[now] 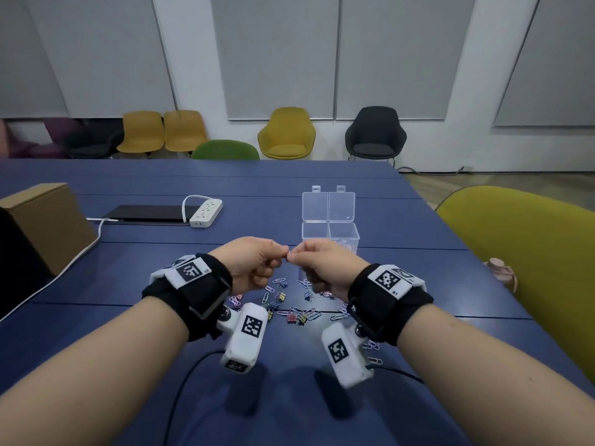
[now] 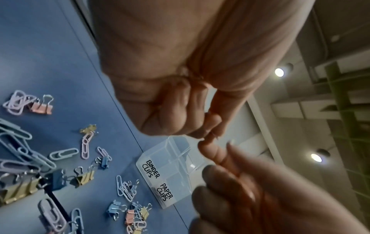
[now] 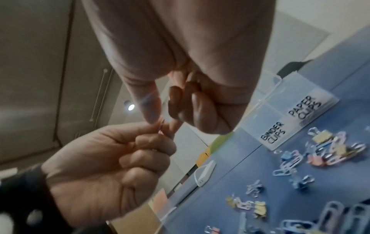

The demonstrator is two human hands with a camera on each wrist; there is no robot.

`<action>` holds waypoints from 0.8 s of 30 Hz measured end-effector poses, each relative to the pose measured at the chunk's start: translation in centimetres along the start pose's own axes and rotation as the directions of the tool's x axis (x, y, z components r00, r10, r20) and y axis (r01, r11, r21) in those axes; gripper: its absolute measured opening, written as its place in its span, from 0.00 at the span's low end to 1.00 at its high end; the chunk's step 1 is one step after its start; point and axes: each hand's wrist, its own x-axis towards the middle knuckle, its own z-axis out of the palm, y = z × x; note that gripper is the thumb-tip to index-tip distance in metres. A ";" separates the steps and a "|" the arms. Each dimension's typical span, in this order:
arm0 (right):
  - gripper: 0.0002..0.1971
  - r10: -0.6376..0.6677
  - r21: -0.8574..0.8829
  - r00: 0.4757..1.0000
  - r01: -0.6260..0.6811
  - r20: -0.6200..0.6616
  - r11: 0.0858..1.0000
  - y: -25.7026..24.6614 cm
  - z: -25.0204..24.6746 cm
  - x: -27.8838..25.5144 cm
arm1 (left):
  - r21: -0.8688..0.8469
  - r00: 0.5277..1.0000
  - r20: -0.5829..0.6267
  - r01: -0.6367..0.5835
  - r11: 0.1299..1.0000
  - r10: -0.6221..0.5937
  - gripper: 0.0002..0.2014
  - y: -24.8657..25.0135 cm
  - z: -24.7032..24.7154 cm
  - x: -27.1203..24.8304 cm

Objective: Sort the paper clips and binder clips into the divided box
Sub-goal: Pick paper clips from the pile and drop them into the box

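My left hand (image 1: 280, 252) and right hand (image 1: 295, 255) meet in the air above the blue table (image 1: 418, 284). Both pinch one tiny clip (image 1: 288, 255) between thumb and fingertips. The fingers hide most of it, so I cannot tell its kind; the right wrist view shows only a small glint of the clip (image 3: 161, 126). Below the hands, coloured paper clips and binder clips (image 1: 289, 305) lie scattered. Just beyond stands the clear divided box (image 1: 330, 233) with both lids open. Its compartments are labelled BINDER CLIPS (image 2: 151, 168) on the left and PAPER CLIPS (image 2: 165, 192) on the right.
A white power strip (image 1: 206, 214) and a flat black device (image 1: 151, 214) lie at the back left, with a cardboard box (image 1: 45, 223) at the far left. A yellow-green chair (image 1: 531, 262) stands at the table's right edge beside a pink object (image 1: 502, 272).
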 end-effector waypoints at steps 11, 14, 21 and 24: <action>0.10 0.177 -0.960 0.980 0.040 0.093 0.279 1.6 0.1 2.4 | -0.405 0.969 -0.116 0.156 0.901 -0.219 0.10 -4.7 -6.4 -1.8; 0.14 0.201 -0.983 0.971 0.102 0.132 0.153 2.6 0.0 2.6 | -0.250 0.954 -0.211 0.156 0.956 -0.211 0.18 -6.1 -8.2 -1.9; 0.04 0.186 -0.978 0.962 0.187 0.202 0.094 3.0 0.7 3.3 | 0.641 0.946 -0.318 0.164 0.750 0.065 0.14 -5.7 -6.6 1.3; 0.05 0.182 -0.980 0.965 0.172 0.187 0.097 3.6 0.7 3.4 | 0.888 0.985 -0.163 0.121 0.444 0.057 0.14 -5.1 -4.4 3.4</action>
